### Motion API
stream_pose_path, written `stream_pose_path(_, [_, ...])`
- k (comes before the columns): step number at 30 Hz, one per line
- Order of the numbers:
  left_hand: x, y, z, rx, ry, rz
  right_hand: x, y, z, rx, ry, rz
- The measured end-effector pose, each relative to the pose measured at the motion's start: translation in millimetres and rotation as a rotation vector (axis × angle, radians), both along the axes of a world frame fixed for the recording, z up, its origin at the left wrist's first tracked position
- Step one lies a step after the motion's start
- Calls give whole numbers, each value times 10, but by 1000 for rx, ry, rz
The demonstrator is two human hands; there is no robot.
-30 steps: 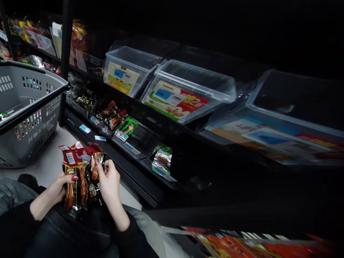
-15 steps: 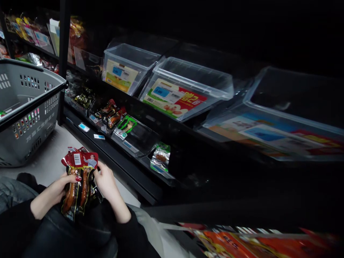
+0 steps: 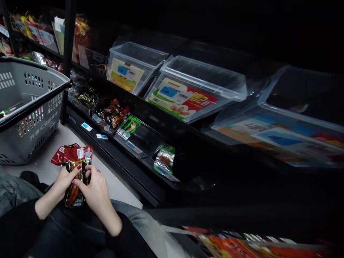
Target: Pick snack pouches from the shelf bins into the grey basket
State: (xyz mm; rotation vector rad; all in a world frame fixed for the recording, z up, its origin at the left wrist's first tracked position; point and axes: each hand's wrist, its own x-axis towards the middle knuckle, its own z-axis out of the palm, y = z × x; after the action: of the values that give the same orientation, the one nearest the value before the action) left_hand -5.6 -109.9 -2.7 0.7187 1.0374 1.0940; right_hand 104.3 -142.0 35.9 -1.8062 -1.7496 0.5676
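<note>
Red-topped packets (image 3: 77, 154) gathered in both hands, the handling seemingly midway.
The left hand (image 3: 63, 180) grips their left side, thumb across the front; the right hand (image 3: 96, 187) closes on the right side. The packets are above the person's lap, in hand and not set down, apart from the grey basket (image 3: 51, 122); how much handling remains cannot be told.

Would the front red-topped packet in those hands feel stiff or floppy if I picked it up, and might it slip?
The front packet may be slippery, since its wrapping looks glossy. Its red top is probably floppy, looking like thin, flat film. Lower down it would likely feel firmer, as chunky brown pieces show through the wrapping.
</note>
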Motion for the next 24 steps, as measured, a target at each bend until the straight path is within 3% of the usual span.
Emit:
stream_pose_path(4, [1,-14,-1,-21,43,12,20,38,-58,-153,189,46])
stream_pose_path(10, [-30,60,6,-113,27,50,62,111,-72,-55,670,117])
stream_pose_path(18, [-96,107,89,-90,-67,25,265,236,19,31,1167,-46])
stream_pose_path(21, [-119,119,105,-91,-47,50,338,213,83,-61,1404,-86])
stream_pose_path(24, [-132,111,131,-77,-16,44,424,177,138,-238,1681,112])
